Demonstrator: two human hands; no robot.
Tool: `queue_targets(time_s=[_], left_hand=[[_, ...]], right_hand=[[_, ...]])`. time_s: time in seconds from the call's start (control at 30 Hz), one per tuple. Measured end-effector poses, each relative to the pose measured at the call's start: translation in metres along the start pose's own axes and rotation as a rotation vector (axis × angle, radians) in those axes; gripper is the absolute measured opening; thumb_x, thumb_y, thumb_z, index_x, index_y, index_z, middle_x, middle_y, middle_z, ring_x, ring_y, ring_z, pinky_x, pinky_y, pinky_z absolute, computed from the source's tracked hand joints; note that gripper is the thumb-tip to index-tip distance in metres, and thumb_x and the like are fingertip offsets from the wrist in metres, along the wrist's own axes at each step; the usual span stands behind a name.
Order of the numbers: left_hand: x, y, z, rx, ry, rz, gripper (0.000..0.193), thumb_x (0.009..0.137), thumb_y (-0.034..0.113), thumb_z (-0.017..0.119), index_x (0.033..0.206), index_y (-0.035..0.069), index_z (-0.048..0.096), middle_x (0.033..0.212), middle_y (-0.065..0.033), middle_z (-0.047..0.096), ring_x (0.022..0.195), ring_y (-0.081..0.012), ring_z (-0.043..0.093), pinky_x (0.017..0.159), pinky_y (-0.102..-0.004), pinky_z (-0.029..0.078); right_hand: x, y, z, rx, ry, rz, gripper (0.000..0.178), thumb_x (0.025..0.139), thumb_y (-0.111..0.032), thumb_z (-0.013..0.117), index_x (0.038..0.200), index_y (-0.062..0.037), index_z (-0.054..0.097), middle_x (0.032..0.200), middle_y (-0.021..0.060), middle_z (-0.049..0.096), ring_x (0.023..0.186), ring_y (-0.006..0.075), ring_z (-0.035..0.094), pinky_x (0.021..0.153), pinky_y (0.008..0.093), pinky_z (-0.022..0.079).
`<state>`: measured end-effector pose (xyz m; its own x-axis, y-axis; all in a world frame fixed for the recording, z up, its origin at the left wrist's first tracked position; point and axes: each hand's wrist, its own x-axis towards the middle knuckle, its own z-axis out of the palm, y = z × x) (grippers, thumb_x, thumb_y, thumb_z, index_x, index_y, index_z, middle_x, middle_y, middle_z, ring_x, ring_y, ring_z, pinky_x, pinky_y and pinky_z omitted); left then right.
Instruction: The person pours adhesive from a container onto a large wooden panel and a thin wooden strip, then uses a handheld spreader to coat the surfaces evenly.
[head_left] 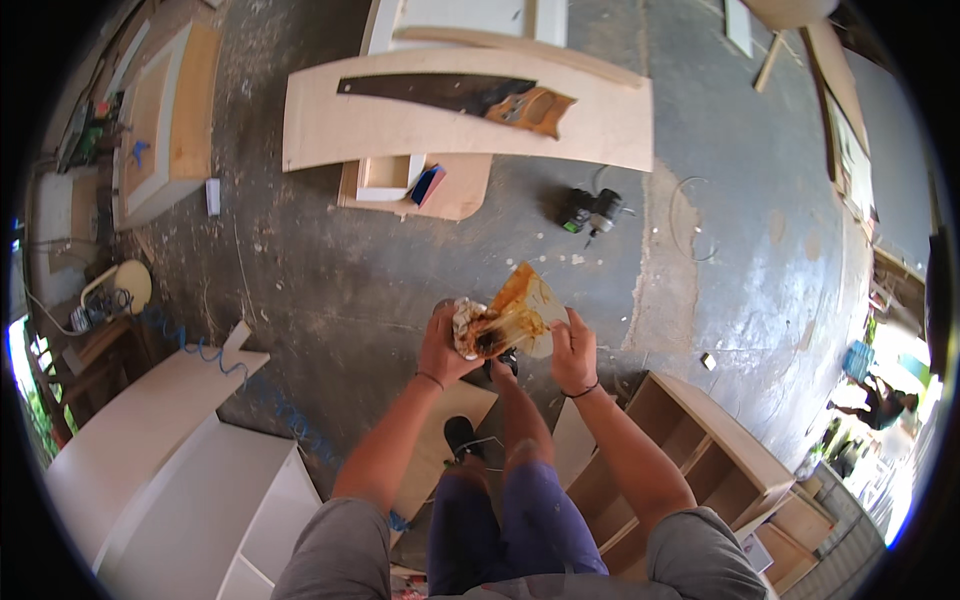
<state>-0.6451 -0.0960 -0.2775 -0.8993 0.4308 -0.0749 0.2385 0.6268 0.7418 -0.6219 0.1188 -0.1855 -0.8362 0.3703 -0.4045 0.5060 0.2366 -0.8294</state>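
In front of my body, my left hand [437, 352] is closed around a crumpled whitish rag [466, 326] with brown stains. Beside it, my right hand [574, 354] pinches the edge of a thin, translucent piece smeared with orange-brown stuff [532, 306]. Whether this piece is a plastic bag, a sheet or a cut container I cannot tell. Its left side meets the rag, and dark brown matter shows where the two touch. Dark bands circle both wrists.
Ahead, a handsaw [450, 95] lies on a pale board [610, 105]. A cordless drill [592, 210] rests on the concrete floor [400, 270]. A wooden cabinet [720, 425] stands at right, white panels [215, 490] at left, near a blue coiled hose [290, 412]. Another person [882, 402] is far right.
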Motion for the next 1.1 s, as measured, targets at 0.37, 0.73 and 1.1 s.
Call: queue_targets(time_s=[0.37, 0.73, 1.1], left_hand=[[-0.116, 0.193, -0.136, -0.166, 0.049, 0.225, 0.075, 0.053, 0.025, 0.078, 0.116, 0.006, 0.042, 0.104, -0.0146, 0.052, 0.098, -0.0363, 0.050, 0.082, -0.0449, 0.043], [-0.223, 0.369, -0.175, -0.658, -0.306, 0.405, 0.067, 0.053, 0.024, 0.077, 0.110, 0.005, 0.047, 0.100, -0.0126, 0.052, 0.091, -0.0304, 0.054, 0.083, -0.0394, 0.043], [-0.257, 0.484, -0.123, -0.414, -0.519, 0.709, 0.065, 0.053, 0.029, 0.079, 0.104, 0.004, 0.048, 0.095, -0.0136, 0.054, 0.089, -0.0321, 0.053, 0.079, -0.0417, 0.042]], right_hand=[[-0.193, -0.121, -0.086, 0.256, 0.610, -0.179, 0.025, 0.082, -0.007, 0.043, 0.099, 0.0053, 0.057, 0.062, 0.0094, 0.052, 0.057, 0.0115, 0.045, 0.054, 0.0279, 0.040], [-0.416, -0.162, -0.270, 0.045, 1.361, -0.221, 0.023, 0.079, -0.008, 0.046, 0.098, 0.0031, 0.054, 0.056, 0.0114, 0.046, 0.051, 0.0153, 0.046, 0.052, 0.0310, 0.040], [-0.664, -0.062, -0.338, 1.186, 1.400, -0.505, 0.028, 0.087, -0.014, 0.050, 0.112, -0.0024, 0.051, 0.103, 0.0071, 0.057, 0.096, 0.0190, 0.057, 0.085, 0.0294, 0.046]])
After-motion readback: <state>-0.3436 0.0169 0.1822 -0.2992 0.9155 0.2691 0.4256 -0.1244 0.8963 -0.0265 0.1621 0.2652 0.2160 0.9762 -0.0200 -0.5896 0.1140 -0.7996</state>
